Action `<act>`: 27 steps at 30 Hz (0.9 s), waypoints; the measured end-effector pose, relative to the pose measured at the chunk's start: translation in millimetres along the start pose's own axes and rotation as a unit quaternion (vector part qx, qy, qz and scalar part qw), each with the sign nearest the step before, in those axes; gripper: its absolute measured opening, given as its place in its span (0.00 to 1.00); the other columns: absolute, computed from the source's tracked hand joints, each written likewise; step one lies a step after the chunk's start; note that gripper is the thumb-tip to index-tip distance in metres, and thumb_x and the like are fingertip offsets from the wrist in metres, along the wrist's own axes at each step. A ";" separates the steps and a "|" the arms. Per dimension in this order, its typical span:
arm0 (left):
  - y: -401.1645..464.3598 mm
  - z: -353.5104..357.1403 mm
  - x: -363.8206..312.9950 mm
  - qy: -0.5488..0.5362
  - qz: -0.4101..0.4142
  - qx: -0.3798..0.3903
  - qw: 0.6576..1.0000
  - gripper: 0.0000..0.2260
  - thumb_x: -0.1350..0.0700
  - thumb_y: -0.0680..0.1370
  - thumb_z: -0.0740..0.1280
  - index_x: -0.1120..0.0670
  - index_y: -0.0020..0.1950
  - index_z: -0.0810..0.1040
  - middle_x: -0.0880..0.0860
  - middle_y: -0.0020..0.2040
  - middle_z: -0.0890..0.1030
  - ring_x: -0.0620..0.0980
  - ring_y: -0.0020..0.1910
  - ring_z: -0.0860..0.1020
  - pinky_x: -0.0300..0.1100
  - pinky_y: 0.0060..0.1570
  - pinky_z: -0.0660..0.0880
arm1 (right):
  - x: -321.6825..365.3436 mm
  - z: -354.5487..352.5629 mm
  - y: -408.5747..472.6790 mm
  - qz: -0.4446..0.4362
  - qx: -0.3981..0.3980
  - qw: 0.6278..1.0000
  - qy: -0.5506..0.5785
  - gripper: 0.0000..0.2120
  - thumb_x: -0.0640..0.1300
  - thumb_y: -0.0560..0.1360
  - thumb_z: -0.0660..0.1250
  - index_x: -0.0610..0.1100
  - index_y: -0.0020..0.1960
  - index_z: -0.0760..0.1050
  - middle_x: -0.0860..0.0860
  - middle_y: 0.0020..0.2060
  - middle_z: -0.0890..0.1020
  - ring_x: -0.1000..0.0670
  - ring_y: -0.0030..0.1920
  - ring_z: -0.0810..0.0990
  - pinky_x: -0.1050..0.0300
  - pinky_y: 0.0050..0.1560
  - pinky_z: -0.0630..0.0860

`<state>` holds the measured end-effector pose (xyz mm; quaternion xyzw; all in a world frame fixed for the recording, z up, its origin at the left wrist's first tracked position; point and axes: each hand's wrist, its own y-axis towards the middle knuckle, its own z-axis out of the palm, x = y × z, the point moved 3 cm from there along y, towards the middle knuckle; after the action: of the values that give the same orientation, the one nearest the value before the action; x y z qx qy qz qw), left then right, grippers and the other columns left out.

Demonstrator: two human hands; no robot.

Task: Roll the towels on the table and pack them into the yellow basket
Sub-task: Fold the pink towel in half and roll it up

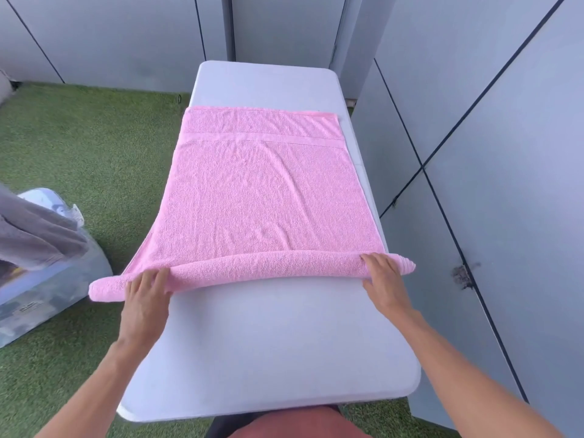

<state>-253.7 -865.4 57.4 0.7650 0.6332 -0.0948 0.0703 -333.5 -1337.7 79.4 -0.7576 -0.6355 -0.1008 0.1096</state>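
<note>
Rolling is the step in hand: the pink towel (262,191) is lying flat along the white table (268,343), and its near edge is already making a thin roll that is sticking out past both table sides. The left hand (143,292) and the right hand (384,276) are resting on the two ends of this roll, with the fingers laid over it and lightly bent. Next, I think, both hands need to be pushing forward evenly, so the roll is staying tight and straight; the yellow basket is not showing here.
</note>
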 end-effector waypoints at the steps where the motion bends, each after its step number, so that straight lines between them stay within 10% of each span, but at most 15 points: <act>1: 7.1 -3.5 -0.1 -0.008 -0.017 0.018 1.000 0.23 0.67 0.68 0.74 0.62 0.62 0.74 0.64 0.55 0.77 0.67 0.54 0.73 0.63 0.55 0.69 | 2.0 -3.7 5.1 0.007 -0.001 1.000 0.011 0.23 0.27 0.68 0.66 0.37 0.63 0.73 0.44 0.57 0.78 0.40 0.61 0.73 0.49 0.65 0.67; 9: 32.3 -26.9 8.1 -0.028 -0.085 0.247 0.965 0.14 0.62 0.78 0.63 0.61 0.63 0.74 0.60 0.60 0.78 0.59 0.59 0.75 0.44 0.54 0.68 | -13.1 -36.3 42.4 0.090 0.305 0.948 0.008 0.17 0.37 0.76 0.63 0.47 0.63 0.74 0.49 0.60 0.77 0.46 0.62 0.74 0.54 0.61 0.70; 12: 34.1 -29.4 11.1 -0.121 -0.151 0.251 0.949 0.14 0.62 0.78 0.62 0.58 0.64 0.75 0.58 0.59 0.79 0.56 0.53 0.76 0.41 0.47 0.69 | -6.4 -29.3 43.1 0.090 0.167 0.982 0.016 0.17 0.33 0.75 0.62 0.47 0.59 0.77 0.48 0.57 0.79 0.44 0.59 0.76 0.51 0.57 0.72; 16: 13.7 -35.0 8.7 -0.164 -0.160 0.009 0.973 0.13 0.65 0.76 0.63 0.56 0.59 0.78 0.63 0.56 0.76 0.62 0.52 0.73 0.52 0.54 0.69 | 13.5 -12.8 11.4 0.060 -0.089 0.990 -0.094 0.14 0.33 0.71 0.67 0.46 0.54 0.79 0.48 0.52 0.79 0.42 0.56 0.74 0.49 0.55 0.66; 20: -23.7 -19.6 -6.7 0.029 -0.064 -0.088 0.994 0.12 0.63 0.76 0.59 0.55 0.57 0.75 0.59 0.55 0.75 0.63 0.54 0.72 0.60 0.56 0.66 | 15.9 15.0 -6.9 0.006 -0.045 0.998 -0.045 0.21 0.48 0.76 0.66 0.38 0.64 0.70 0.44 0.59 0.72 0.41 0.64 0.67 0.43 0.67 0.65; 27: -13.8 -8.3 2.8 -0.014 -0.042 0.049 0.998 0.21 0.67 0.70 0.72 0.61 0.60 0.72 0.62 0.56 0.76 0.65 0.56 0.72 0.61 0.54 0.70 | 6.2 -0.8 33.2 0.010 0.063 0.998 -0.017 0.20 0.28 0.71 0.63 0.36 0.62 0.73 0.41 0.56 0.77 0.40 0.59 0.73 0.51 0.61 0.66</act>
<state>-266.3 -858.2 65.0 0.7390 0.6580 -0.1398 0.0375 -299.8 -1337.7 80.7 -0.7570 -0.6350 -0.0466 0.1470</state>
